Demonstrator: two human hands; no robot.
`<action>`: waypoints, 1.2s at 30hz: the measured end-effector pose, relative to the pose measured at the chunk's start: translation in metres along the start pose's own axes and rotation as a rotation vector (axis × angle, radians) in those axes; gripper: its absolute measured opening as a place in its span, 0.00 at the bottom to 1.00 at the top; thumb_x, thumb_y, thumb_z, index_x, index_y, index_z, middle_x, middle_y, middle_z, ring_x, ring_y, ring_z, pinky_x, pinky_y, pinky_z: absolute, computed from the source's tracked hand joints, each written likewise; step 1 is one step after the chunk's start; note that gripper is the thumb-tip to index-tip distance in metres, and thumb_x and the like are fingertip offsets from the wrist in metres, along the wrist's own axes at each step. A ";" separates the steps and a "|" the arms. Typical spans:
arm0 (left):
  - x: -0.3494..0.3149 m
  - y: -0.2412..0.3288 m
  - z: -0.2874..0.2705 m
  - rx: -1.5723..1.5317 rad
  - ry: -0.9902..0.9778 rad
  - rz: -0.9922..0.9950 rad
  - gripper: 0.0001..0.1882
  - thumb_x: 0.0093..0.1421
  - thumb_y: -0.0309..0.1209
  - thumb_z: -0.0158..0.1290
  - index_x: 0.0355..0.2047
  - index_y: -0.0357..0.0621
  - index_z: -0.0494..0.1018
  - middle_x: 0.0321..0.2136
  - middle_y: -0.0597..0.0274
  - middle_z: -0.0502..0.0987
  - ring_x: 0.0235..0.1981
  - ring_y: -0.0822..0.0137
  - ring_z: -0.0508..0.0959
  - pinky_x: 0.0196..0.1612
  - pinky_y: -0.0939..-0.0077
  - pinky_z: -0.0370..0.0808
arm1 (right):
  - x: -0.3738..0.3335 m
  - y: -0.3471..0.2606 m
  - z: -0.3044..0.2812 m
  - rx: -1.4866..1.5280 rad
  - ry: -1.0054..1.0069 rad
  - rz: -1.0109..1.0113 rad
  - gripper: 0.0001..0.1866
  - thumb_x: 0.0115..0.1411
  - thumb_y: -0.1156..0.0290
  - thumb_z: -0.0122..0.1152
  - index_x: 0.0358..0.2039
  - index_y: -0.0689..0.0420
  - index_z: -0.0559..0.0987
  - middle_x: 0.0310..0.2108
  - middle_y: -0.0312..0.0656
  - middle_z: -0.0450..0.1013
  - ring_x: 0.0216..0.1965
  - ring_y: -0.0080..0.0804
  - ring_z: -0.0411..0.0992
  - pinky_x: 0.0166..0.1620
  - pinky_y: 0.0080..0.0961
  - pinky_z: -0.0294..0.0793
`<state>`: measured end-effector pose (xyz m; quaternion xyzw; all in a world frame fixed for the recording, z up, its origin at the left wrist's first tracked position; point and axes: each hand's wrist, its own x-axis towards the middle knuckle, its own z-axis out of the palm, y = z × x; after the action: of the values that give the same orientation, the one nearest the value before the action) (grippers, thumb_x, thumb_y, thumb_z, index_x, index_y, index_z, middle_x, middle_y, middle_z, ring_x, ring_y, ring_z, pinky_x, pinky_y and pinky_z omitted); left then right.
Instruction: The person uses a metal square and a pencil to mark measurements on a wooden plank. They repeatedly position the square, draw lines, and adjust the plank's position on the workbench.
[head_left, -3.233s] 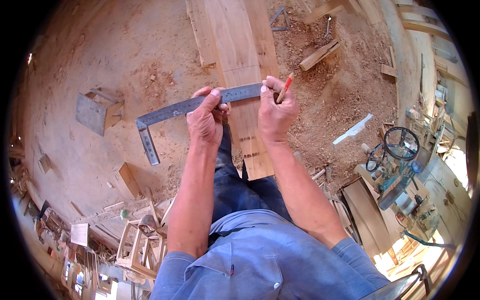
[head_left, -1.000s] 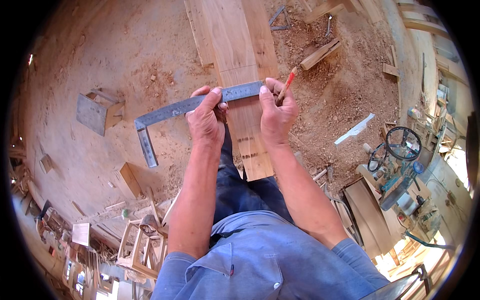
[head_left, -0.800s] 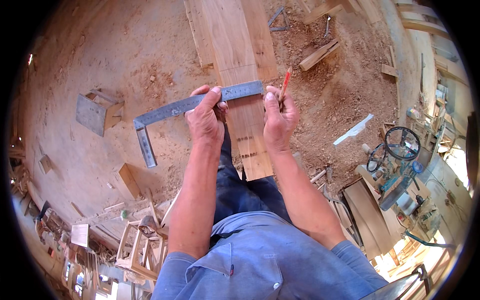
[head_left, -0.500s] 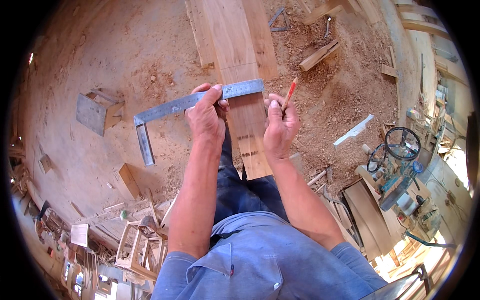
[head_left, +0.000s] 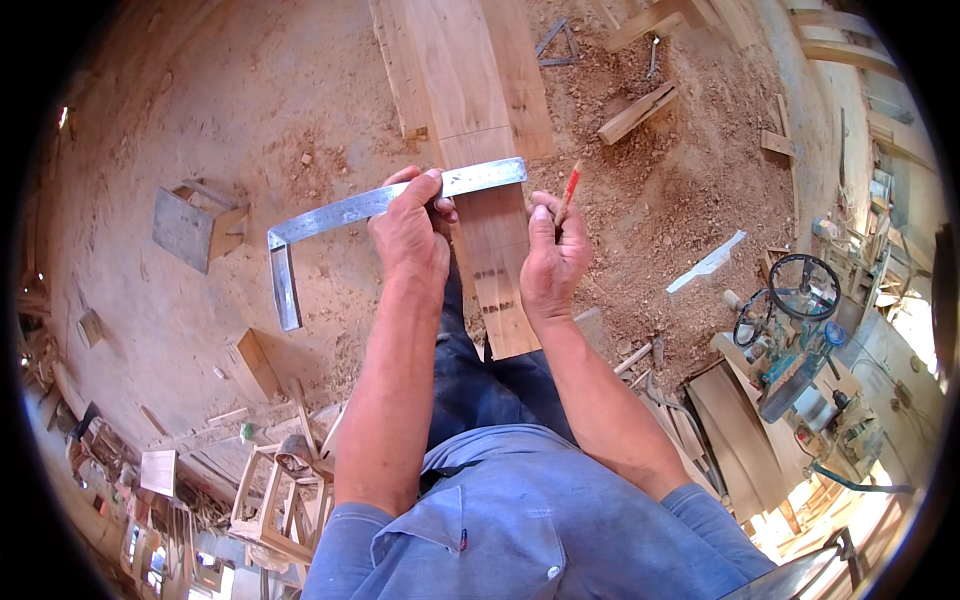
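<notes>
Metal square [head_left: 345, 208] clamped in left hand [head_left: 410, 235], red pencil [head_left: 570, 186] in right hand [head_left: 553, 258], hands apart, shirt pocket [head_left: 425, 525] with contents hidden

A silvery L-shaped square [head_left: 335, 212] is held across a wooden board [head_left: 462, 85], its short leg off to the left. A red pencil [head_left: 571, 189] is held tip-up, right of the board.

The person [head_left: 490, 470] wears a faded blue shirt [head_left: 500, 510], creased, with short sleeves [head_left: 345, 540] ending above bare forearms [head_left: 388, 390]. A chest pocket [head_left: 430, 525] bears a small dark tag [head_left: 463, 540] with a touch of red; a pale round button [head_left: 553, 572] sits nearby. The trousers [head_left: 465, 385] are dark navy.
</notes>
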<state>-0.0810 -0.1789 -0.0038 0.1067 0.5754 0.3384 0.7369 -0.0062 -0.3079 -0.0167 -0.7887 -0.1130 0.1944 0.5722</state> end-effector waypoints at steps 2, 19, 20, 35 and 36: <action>0.000 0.000 0.000 -0.003 0.005 0.003 0.18 0.53 0.18 0.58 0.44 0.36 0.67 0.27 0.55 0.76 0.17 0.68 0.75 0.18 0.74 0.72 | 0.000 0.000 0.000 -0.012 -0.003 0.001 0.06 0.64 0.72 0.55 0.39 0.58 0.78 0.30 0.32 0.71 0.32 0.20 0.67 0.38 0.21 0.68; 0.002 -0.003 -0.001 0.013 -0.009 0.024 0.18 0.54 0.18 0.58 0.44 0.37 0.67 0.28 0.52 0.78 0.18 0.66 0.75 0.19 0.72 0.72 | 0.001 -0.006 -0.008 0.193 -0.069 0.201 0.07 0.65 0.71 0.55 0.39 0.59 0.78 0.29 0.29 0.69 0.31 0.16 0.65 0.36 0.18 0.67; 0.002 -0.003 -0.001 0.016 -0.006 0.026 0.18 0.54 0.18 0.58 0.44 0.37 0.67 0.28 0.52 0.78 0.18 0.66 0.75 0.19 0.73 0.72 | 0.001 -0.006 -0.010 0.170 -0.071 0.203 0.07 0.65 0.71 0.55 0.40 0.60 0.78 0.29 0.29 0.70 0.31 0.16 0.65 0.36 0.18 0.67; 0.003 -0.003 -0.003 0.024 -0.016 0.049 0.19 0.53 0.18 0.59 0.45 0.34 0.67 0.29 0.50 0.79 0.17 0.66 0.75 0.20 0.74 0.73 | 0.000 -0.006 -0.021 0.114 -0.109 0.279 0.15 0.66 0.70 0.52 0.50 0.62 0.76 0.34 0.33 0.74 0.35 0.18 0.69 0.41 0.17 0.69; 0.002 -0.003 -0.004 0.022 -0.018 0.047 0.20 0.53 0.18 0.58 0.45 0.34 0.66 0.29 0.50 0.78 0.17 0.66 0.75 0.20 0.74 0.73 | 0.000 -0.005 -0.021 0.111 -0.112 0.280 0.15 0.66 0.70 0.52 0.50 0.62 0.76 0.34 0.34 0.74 0.35 0.18 0.69 0.41 0.17 0.69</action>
<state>-0.0831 -0.1809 -0.0087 0.1317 0.5698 0.3483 0.7326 0.0035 -0.3242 -0.0062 -0.7519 -0.0226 0.3219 0.5749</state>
